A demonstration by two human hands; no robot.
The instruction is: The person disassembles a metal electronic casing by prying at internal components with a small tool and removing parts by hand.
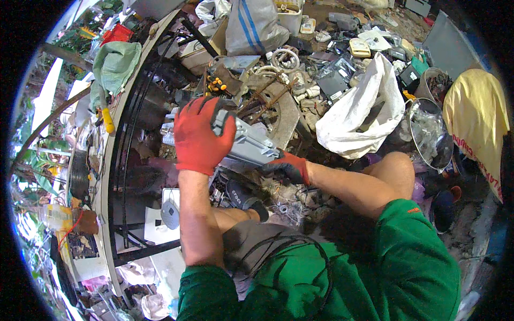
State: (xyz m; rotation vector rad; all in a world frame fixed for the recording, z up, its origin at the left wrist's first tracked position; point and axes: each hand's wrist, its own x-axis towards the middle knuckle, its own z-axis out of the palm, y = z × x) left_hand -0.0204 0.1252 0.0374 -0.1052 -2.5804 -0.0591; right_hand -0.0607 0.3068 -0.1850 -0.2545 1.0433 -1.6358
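Between my two hands is a long grey plastic housing point(250, 143) with ribs and recesses along its side; what device it comes from I cannot make out. My left hand point(203, 136), in a red glove with dark finger pads, grips its left end from above, fingers curled over the edge. At the lower right end, my right hand point(288, 167) in a matching glove has its fingers around the casing, partly hidden beneath it. Below the housing, my dark clog point(239, 193) rests among scraps and loose wires.
A black-framed table point(119, 155) stands along my left, with a yellow-handled tool point(107, 120) on its edge. Ahead lie heaped electronic scraps and a coiled white cable point(285, 60). An open white sack point(364, 115) and a bucket of clear plastic point(430, 134) stand to the right.
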